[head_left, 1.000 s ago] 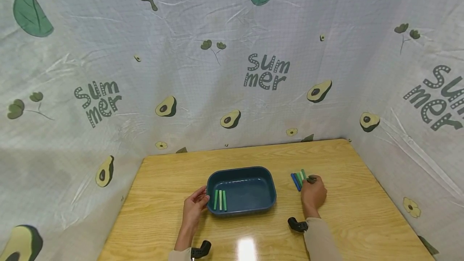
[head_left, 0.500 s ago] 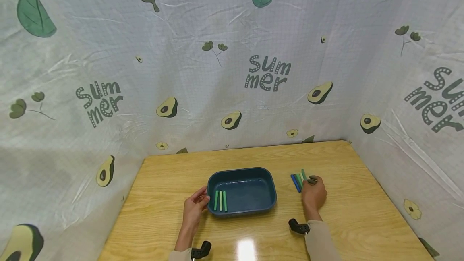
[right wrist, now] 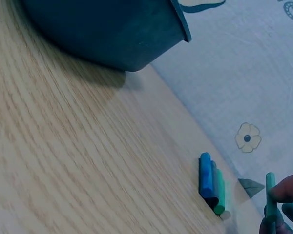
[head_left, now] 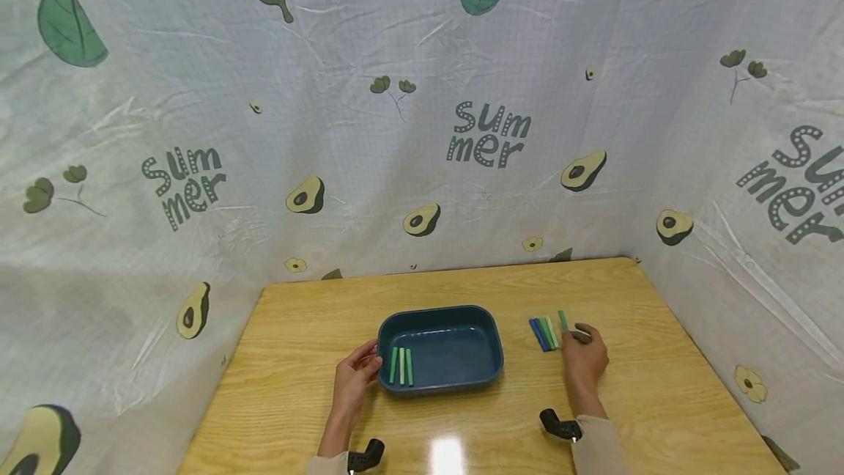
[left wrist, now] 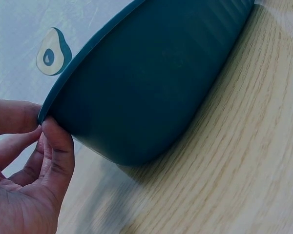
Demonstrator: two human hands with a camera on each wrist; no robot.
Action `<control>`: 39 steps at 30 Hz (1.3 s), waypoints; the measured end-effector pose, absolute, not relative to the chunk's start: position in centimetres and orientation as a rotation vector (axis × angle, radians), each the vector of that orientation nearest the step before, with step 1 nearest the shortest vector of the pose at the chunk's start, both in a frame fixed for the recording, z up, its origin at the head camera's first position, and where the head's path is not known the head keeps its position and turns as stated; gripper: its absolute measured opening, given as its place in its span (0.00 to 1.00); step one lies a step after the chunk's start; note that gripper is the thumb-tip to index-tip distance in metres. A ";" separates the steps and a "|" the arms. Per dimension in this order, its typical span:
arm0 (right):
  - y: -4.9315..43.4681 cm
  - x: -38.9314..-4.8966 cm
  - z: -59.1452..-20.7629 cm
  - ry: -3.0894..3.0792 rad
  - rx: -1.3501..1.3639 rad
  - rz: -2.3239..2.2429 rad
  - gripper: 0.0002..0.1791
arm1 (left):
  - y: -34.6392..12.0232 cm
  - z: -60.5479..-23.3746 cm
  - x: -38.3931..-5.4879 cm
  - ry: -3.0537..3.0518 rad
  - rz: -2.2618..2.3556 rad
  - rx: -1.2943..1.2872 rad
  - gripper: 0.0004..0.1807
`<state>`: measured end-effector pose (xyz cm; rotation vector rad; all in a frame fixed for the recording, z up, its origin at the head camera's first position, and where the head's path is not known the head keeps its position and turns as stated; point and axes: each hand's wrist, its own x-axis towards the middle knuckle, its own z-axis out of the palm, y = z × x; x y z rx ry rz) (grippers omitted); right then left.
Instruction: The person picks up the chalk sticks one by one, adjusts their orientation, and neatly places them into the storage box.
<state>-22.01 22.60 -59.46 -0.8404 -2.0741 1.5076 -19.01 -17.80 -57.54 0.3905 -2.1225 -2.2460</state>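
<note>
My left hand (head_left: 352, 385) pinches the left rim of a dark teal plastic tub (head_left: 455, 358) between thumb and fingers. Inside the tub, at its left end, two green sticks and a pale one (head_left: 401, 366) lie side by side. To the right of the tub, my right hand (head_left: 585, 358) pinches a green chalk-like stick (right wrist: 270, 192) between thumb and fingertips, held upright in the right wrist view. Just left of that hand, a short row of sticks lies on the table: a blue stick (right wrist: 205, 175), a dark one, a green stick (right wrist: 219, 192) and a pale stick (right wrist: 227, 200).
The wooden table (head_left: 316, 306) carries the tub near its middle. A white patterned sheet (head_left: 369, 152) hangs behind the table and along both sides. Black wrist cameras sit on both wrists.
My right hand has shifted a little to the right, drawing the green stick away from the row on the table. The left hand stays on the tub's rim.
</note>
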 end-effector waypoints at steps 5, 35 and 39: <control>23.4 -21.4 -59.1 -2.115 -0.837 1.592 0.21 | -17.8 -57.7 -19.1 -2.129 -2.236 0.388 0.22; 23.8 -20.0 -55.6 -2.247 -0.404 2.343 0.32 | -17.9 -57.7 -19.0 -2.152 -2.222 0.377 0.23; 23.3 -20.1 -55.4 -2.290 -0.336 2.321 0.31 | -17.9 -57.6 -18.9 -2.151 -2.227 0.361 0.24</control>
